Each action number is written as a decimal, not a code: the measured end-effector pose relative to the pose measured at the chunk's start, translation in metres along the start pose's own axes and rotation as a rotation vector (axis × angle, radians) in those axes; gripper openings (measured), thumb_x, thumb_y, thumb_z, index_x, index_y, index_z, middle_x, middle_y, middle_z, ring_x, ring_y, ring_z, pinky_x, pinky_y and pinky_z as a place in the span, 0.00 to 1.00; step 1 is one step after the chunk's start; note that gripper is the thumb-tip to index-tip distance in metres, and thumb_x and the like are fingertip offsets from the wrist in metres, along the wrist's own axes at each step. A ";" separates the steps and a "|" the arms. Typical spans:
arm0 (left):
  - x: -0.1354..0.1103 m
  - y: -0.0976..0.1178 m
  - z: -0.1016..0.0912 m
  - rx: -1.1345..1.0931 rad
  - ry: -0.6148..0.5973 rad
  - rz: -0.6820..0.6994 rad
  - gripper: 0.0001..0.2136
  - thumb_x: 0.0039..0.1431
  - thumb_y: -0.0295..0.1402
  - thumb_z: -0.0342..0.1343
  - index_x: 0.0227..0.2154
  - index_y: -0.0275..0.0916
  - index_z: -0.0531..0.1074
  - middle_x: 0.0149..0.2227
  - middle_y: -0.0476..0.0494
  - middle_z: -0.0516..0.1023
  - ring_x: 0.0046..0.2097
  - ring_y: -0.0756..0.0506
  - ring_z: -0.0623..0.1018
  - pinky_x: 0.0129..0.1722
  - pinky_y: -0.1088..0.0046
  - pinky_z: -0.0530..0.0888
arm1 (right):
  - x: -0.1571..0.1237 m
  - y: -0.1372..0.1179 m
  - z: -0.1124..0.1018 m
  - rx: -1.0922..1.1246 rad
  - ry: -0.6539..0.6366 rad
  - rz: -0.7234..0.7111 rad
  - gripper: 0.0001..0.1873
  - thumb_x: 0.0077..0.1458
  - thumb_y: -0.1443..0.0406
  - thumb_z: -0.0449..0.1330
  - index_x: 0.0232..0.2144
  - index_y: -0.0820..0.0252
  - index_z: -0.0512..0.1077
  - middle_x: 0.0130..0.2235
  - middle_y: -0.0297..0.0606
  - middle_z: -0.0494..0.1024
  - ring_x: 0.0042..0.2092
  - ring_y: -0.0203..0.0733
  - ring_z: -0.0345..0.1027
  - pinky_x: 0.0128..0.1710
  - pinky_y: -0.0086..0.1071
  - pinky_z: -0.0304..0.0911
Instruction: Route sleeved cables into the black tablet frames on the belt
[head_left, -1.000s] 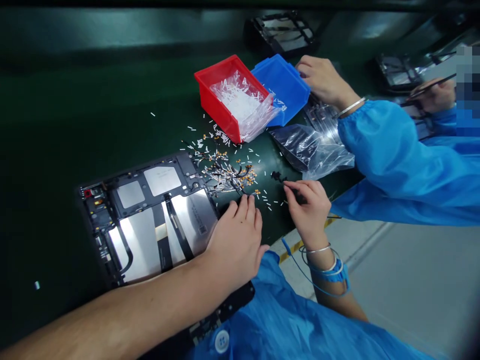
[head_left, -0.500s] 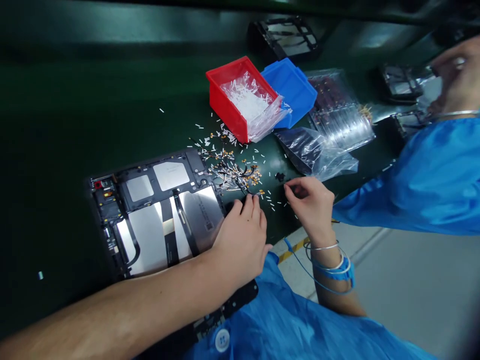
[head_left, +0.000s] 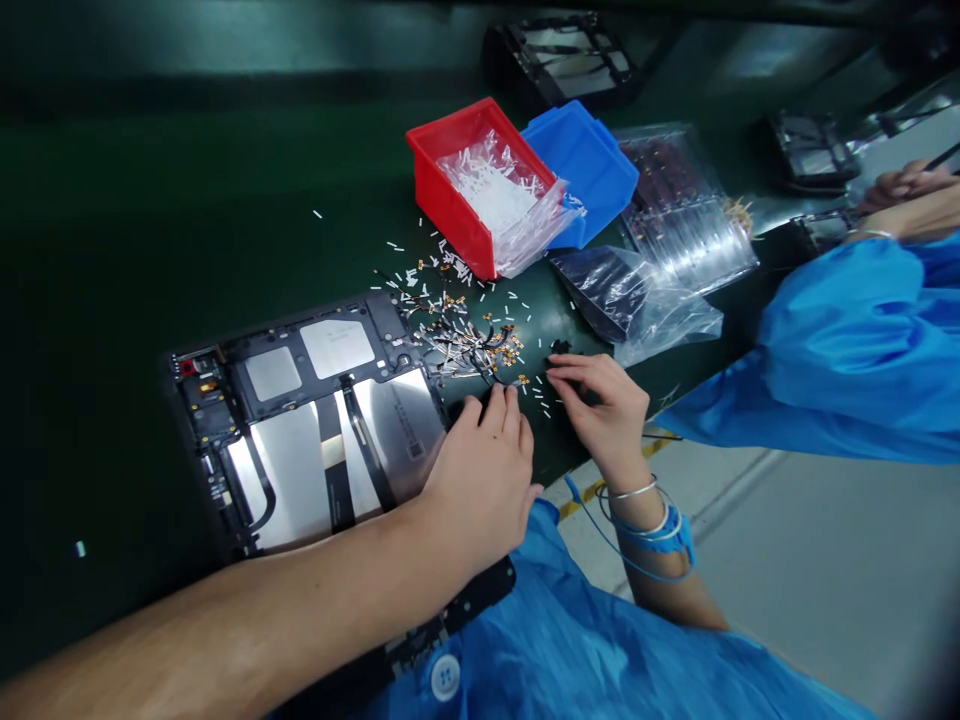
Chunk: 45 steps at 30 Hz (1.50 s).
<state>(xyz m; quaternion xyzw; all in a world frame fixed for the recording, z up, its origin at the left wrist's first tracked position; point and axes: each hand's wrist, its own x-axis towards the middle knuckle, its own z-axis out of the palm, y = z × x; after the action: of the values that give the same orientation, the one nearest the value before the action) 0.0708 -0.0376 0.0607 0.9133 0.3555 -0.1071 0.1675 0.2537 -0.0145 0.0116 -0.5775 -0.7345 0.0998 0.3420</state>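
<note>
An opened tablet (head_left: 347, 399) lies with its inner parts showing: silver battery plates, black flat cables and small boards. My left hand (head_left: 484, 465) rests over its right edge, fingers bent down near a pile of thin cables with gold connectors (head_left: 480, 350). Its fingertips are partly hidden, so whether they hold anything cannot be made out. To the right, my right hand (head_left: 604, 405) has thumb and forefinger brought together in a pinch; anything between them is too small to name. Just beyond those fingertips sit small black pieces (head_left: 560, 346). A blue strap (head_left: 660, 535) with a cord circles my right wrist.
A red bin (head_left: 454, 215) holds small white strips in a plastic bag, beside a blue bin (head_left: 589, 175). White strips lie scattered around. Clear bags (head_left: 660, 300) and more devices (head_left: 574, 60) stand farther back. A co-worker's blue sleeve (head_left: 840, 340) reaches in from the right.
My right hand has shifted left, closer to the cable pile. The left hand stays put. The co-worker's arm has moved, and a hand with a dark, thin tool now shows at right.
</note>
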 end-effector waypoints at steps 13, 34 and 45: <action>0.001 0.000 -0.003 0.005 -0.024 0.008 0.29 0.65 0.43 0.42 0.61 0.24 0.59 0.64 0.22 0.54 0.65 0.29 0.57 0.56 0.53 0.63 | -0.011 0.001 -0.004 -0.079 0.118 0.065 0.04 0.53 0.66 0.62 0.30 0.54 0.77 0.31 0.35 0.76 0.35 0.40 0.69 0.31 0.36 0.65; 0.002 0.000 -0.001 -0.015 -0.010 -0.005 0.31 0.65 0.44 0.43 0.62 0.24 0.56 0.65 0.23 0.52 0.65 0.30 0.56 0.56 0.55 0.62 | -0.009 -0.024 0.023 -0.105 0.075 0.037 0.04 0.54 0.68 0.61 0.27 0.57 0.74 0.28 0.34 0.75 0.32 0.38 0.67 0.29 0.34 0.64; 0.003 0.001 -0.005 0.034 -0.069 0.004 0.32 0.65 0.46 0.42 0.63 0.25 0.54 0.66 0.25 0.50 0.66 0.31 0.53 0.57 0.54 0.61 | -0.029 -0.039 0.015 -0.513 0.002 -0.188 0.12 0.59 0.70 0.55 0.42 0.63 0.76 0.31 0.40 0.74 0.34 0.41 0.61 0.29 0.33 0.60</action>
<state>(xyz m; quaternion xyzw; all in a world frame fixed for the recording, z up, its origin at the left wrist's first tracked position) 0.0739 -0.0341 0.0640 0.9125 0.3456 -0.1442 0.1644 0.2167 -0.0494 0.0099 -0.5746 -0.7859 -0.1224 0.1929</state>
